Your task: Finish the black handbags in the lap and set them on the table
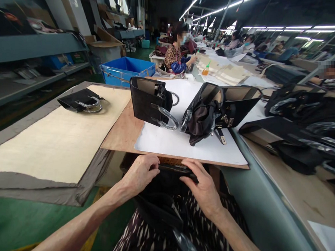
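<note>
Both hands work on a black bag [166, 200] resting in the person's lap, just below the near edge of the tabletop [123, 131]. Left hand [140, 173] is curled, fingers bent over the bag's top rim w/ thumb side up, gripping it. Right hand [203, 187] lies flatter, fingers stretched fwd & pressed on the same rim, pinching its edge; how tight, can't tell. Bag's lower part sags dark over the patterned skirt; a clear plastic-wrapped handle [183, 244] shows near the bottom of the view.

On the tabletop, a white sheet [182, 143] carries two more black bags: one upright [148, 100] w/ a clear handle, one tipped on its side [211, 112], open mouth twd the right. They nearly touch at the handles. Further left a cream board [58, 142] holds a flat black bag [80, 101]. A blue crate [126, 69] sits behind. More dark bags [302, 129] pile up at right. A co-worker [176, 54] sits well beyond, at a long bench.
</note>
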Motion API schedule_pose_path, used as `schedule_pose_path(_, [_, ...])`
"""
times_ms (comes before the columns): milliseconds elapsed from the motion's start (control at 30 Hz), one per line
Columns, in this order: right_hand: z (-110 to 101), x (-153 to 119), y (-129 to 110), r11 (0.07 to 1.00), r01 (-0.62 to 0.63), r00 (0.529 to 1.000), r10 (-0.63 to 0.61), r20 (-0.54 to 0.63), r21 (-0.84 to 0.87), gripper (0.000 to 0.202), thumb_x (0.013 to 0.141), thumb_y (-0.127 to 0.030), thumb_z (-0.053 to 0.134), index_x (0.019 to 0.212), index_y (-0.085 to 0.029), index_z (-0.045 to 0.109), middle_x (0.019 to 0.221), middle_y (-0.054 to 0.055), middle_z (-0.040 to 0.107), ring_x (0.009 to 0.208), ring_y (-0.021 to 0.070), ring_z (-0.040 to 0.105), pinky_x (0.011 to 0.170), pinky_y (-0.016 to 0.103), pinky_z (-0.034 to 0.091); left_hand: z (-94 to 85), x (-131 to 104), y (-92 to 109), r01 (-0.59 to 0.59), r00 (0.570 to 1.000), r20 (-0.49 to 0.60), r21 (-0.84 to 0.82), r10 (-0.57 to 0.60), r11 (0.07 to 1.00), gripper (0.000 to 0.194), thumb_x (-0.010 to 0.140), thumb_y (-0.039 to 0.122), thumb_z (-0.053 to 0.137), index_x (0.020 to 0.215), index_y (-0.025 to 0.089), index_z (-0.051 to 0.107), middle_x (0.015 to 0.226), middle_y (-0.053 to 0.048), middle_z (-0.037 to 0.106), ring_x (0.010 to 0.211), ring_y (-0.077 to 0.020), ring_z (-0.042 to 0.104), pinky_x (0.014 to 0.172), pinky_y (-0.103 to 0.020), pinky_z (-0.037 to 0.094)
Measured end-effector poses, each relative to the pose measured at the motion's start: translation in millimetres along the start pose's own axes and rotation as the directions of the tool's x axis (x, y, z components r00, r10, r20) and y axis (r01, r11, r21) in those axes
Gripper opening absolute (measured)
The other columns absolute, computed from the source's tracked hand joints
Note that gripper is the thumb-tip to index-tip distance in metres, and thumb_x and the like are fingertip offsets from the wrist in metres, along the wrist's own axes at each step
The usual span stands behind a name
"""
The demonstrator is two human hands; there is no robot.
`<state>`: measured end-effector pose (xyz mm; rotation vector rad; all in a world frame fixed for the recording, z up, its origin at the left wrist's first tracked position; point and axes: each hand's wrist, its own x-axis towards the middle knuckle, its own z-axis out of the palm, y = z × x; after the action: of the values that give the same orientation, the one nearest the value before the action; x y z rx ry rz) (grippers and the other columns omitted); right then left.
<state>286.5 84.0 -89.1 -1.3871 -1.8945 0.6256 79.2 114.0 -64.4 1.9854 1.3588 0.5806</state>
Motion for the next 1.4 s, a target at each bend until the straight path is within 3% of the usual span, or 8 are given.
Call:
schedule_pose_path(133, [-5.1, 0.0, 5.2, 0.996, -0.092, 0.996, 0.092, -0.008, 0.018, 0.036, 0.074, -0.020, 0.059, 0.109, -0.025, 0.052, 0.103, 0.003, 0.055, 0.095, 0.0203, 0.053, 0.086, 0.035, 0.043, 1.5, 2.5, 1.0, 0.014, 1.000, -0.004, -0.003, -0.014, 1.000, 0.015, 0.065, 0.010, 0.048, 0.052, 0.015, 0.042, 0.078, -0.002, 0.061, 0.073, -0.0137, 0.053, 0.069, -0.024, 0.038])
schedule_pose_path(500, [-4.4, 11.6, -0.3, 0.999, -0.054, 0.998, 0.054, 0.031, 0.006, 0.007, 0.078, -0.024, 0.057, 0.082, -0.023, 0.063, 0.076, 0.000, 0.054, 0.070, 0.0146, 0.053, 0.065, 0.025, 0.043, 3.9, 6.1, -1.5, 0.036, 0.999, -0.029, 0.009, -0.035, 0.999, 0.013, 0.066, 0.012, 0.049, 0.054, 0.015, 0.047, 0.073, 0.000, 0.061, 0.068, -0.0124, 0.052, 0.067, -0.023, 0.037])
schedule_pose_path(767, [-6.7, 17.0, 0.6, 0.998, 0.007, 0.999, -0.004, 0.046, -0.068, 0.019, 0.085, -0.024, 0.046, 0.072, -0.021, 0.060, 0.072, 0.000, 0.053, 0.067, 0.0136, 0.053, 0.064, 0.025, 0.042, 5.2, 10.3, -0.8, 0.045, 0.999, 0.001, 0.050, -0.045, 0.998, 0.011, 0.066, 0.013, 0.051, 0.056, 0.015, 0.048, 0.060, 0.002, 0.054, 0.061, -0.0111, 0.047, 0.059, -0.021, 0.033])
schedule_pose_path(900, [-4.5, 17.0, 0.5, 0.971, 0.098, 0.994, -0.087, 0.061, -0.220, 0.016, 0.086, -0.023, 0.045, 0.084, -0.023, 0.061, 0.078, 0.002, 0.055, 0.074, 0.0159, 0.052, 0.069, 0.028, 0.043, 7.6, 12.8, -3.3, 0.069, 0.997, -0.022, 0.067, -0.067, 0.995, 0.011, 0.065, 0.011, 0.048, 0.055, 0.015, 0.049, 0.056, 0.003, 0.050, 0.057, -0.0102, 0.045, 0.056, -0.021, 0.031])
schedule_pose_path(1033, [0.2, 16.9, 1.4, 0.922, 0.198, 0.978, -0.164, 0.128, -0.334, 0.017, 0.077, -0.024, 0.059, 0.094, -0.023, 0.059, 0.084, 0.004, 0.056, 0.083, 0.0216, 0.050, 0.075, 0.035, 0.042, 7.9, 12.9, -0.4, 0.099, 0.995, -0.021, 0.078, -0.098, 0.992, 0.011, 0.065, 0.010, 0.047, 0.055, 0.015, 0.049, 0.053, 0.004, 0.048, 0.055, -0.0099, 0.043, 0.053, -0.021, 0.028])
schedule_pose_path(1133, [3.6, 18.7, 0.6, 0.953, 0.148, 0.984, -0.116, 0.132, -0.263, 0.013, 0.075, -0.019, 0.061, 0.088, -0.023, 0.060, 0.080, 0.002, 0.054, 0.080, 0.0200, 0.050, 0.073, 0.032, 0.042, 7.3, 12.6, 3.5, 0.101, 0.995, -0.020, 0.078, -0.099, 0.992, 0.011, 0.065, 0.011, 0.047, 0.055, 0.015, 0.051, 0.055, 0.003, 0.050, 0.057, -0.0103, 0.044, 0.054, -0.021, 0.029])
schedule_pose_path(1233, [4.5, 21.9, -0.7, 0.996, 0.035, 0.992, -0.024, 0.121, -0.084, 0.007, 0.078, -0.017, 0.057, 0.079, -0.023, 0.061, 0.075, -0.001, 0.052, 0.075, 0.0159, 0.051, 0.068, 0.027, 0.041, 6.3, 12.7, 5.6, 0.120, 0.993, -0.018, 0.073, -0.119, 0.990, 0.011, 0.065, 0.012, 0.047, 0.056, 0.015, 0.051, 0.054, 0.003, 0.050, 0.056, -0.0102, 0.044, 0.053, -0.021, 0.029])
schedule_pose_path(1400, [2.7, 26.8, -0.6, 0.993, -0.066, 0.988, 0.051, 0.149, 0.097, 0.008, 0.076, -0.018, 0.056, 0.072, -0.021, 0.062, 0.072, -0.003, 0.049, 0.070, 0.0129, 0.051, 0.065, 0.025, 0.038, 5.1, 13.2, 5.2, 0.119, 0.993, 0.002, 0.070, -0.119, 0.990, 0.009, 0.066, 0.012, 0.048, 0.058, 0.015, 0.052, 0.055, 0.003, 0.051, 0.055, -0.0100, 0.045, 0.053, -0.021, 0.029])
